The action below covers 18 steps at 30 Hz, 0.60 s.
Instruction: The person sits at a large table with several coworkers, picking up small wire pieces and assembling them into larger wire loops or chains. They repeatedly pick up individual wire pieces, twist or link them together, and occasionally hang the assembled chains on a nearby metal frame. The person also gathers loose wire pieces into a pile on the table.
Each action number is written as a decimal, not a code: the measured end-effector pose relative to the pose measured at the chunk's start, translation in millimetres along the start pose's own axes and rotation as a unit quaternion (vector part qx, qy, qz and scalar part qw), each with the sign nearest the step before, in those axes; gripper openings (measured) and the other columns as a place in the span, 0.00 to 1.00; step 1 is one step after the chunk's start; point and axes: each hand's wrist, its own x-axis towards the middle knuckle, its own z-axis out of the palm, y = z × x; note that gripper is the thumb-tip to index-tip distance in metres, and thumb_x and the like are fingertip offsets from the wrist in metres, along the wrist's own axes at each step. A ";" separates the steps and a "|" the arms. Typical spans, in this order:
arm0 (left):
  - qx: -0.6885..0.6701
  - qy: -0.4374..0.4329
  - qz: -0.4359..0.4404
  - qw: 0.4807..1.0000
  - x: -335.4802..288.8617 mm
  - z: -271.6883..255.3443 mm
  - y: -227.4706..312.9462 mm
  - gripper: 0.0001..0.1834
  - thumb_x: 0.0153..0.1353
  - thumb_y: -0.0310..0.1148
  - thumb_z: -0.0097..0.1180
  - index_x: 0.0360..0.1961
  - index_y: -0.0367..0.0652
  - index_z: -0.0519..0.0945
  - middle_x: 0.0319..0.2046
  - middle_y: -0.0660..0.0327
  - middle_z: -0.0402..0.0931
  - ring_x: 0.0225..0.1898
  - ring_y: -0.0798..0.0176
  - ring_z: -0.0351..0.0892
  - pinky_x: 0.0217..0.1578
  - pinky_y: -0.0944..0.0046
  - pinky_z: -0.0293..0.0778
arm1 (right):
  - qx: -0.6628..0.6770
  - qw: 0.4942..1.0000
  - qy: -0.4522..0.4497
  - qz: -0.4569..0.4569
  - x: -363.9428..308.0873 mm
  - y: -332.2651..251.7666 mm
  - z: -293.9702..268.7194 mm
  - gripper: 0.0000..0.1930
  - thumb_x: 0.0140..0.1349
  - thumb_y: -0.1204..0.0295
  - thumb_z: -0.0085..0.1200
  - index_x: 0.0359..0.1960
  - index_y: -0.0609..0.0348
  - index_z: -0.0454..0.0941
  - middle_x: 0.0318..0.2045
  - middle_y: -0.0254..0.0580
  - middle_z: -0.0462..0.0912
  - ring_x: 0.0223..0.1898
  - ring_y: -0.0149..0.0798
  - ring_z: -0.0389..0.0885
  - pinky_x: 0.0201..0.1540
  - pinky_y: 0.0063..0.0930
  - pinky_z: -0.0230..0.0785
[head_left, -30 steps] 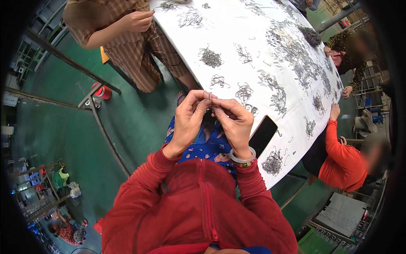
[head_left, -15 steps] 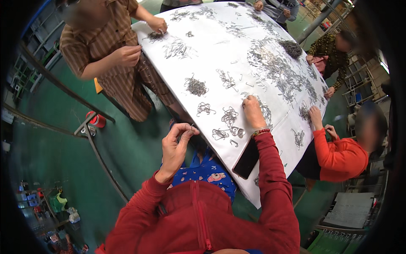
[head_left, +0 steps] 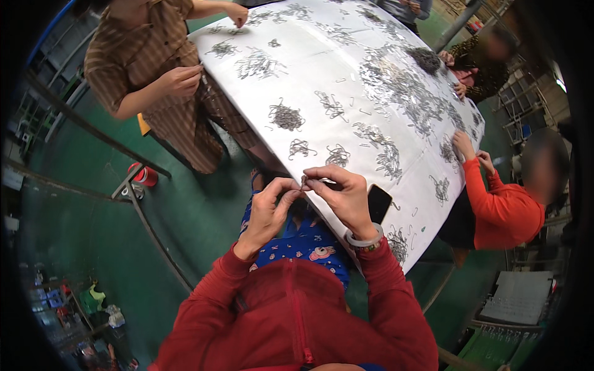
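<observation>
My left hand (head_left: 270,209) and my right hand (head_left: 344,196) meet fingertip to fingertip at the near edge of the table. Pinched in both is a small dark metal hook (head_left: 304,180), mostly covered by the fingers. Just beyond lie little heaps of bent wire hooks (head_left: 337,155), and another such heap (head_left: 300,148) is to their left. A denser hook pile (head_left: 286,117) sits farther back. Beside my right hand rests a black phone (head_left: 378,203), partly covered by that hand. Scattered straighter metal pieces (head_left: 388,157) lie past the phone.
Loose metal pieces (head_left: 402,80) spread over the white-topped table (head_left: 309,74). A person in brown stripes (head_left: 142,74) works at the left, another in orange-red (head_left: 501,204) at the right, others beyond. A metal frame (head_left: 145,213) and red bucket (head_left: 146,175) stand left on the green floor.
My right hand has come back from the metal pieces on the table to meet my left hand, its fingers now pinched on the hook too. My left hand has shifted slightly right.
</observation>
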 end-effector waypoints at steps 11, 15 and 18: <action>0.057 0.010 0.031 0.998 -9.0 0.7 -8.9 0.09 0.62 0.26 0.58 0.43 0.36 0.77 0.38 0.57 0.81 0.40 0.60 0.82 0.41 0.64 0.76 | 0.076 0.993 0.088 -0.006 -12.7 5.5 19.7 0.08 0.54 0.88 0.59 0.36 0.70 0.82 0.33 0.40 0.83 0.35 0.29 0.82 0.40 0.19 0.75; -0.074 0.071 0.076 0.992 7.8 -0.6 -11.0 0.15 0.66 0.26 0.52 0.53 0.34 0.74 0.44 0.58 0.81 0.46 0.63 0.80 0.48 0.66 0.74 | 0.141 0.985 0.100 0.005 -16.6 12.2 19.6 0.08 0.53 0.90 0.57 0.35 0.72 0.81 0.31 0.41 0.82 0.35 0.29 0.80 0.41 0.20 0.73; 0.053 0.049 -0.039 0.997 63.8 -1.7 -25.1 0.08 0.63 0.29 0.57 0.40 0.36 0.82 0.35 0.58 0.82 0.37 0.68 0.81 0.38 0.67 0.75 | 0.133 0.986 0.100 0.009 -19.0 15.9 19.2 0.10 0.51 0.88 0.59 0.35 0.67 0.84 0.29 0.36 0.81 0.30 0.25 0.77 0.35 0.16 0.69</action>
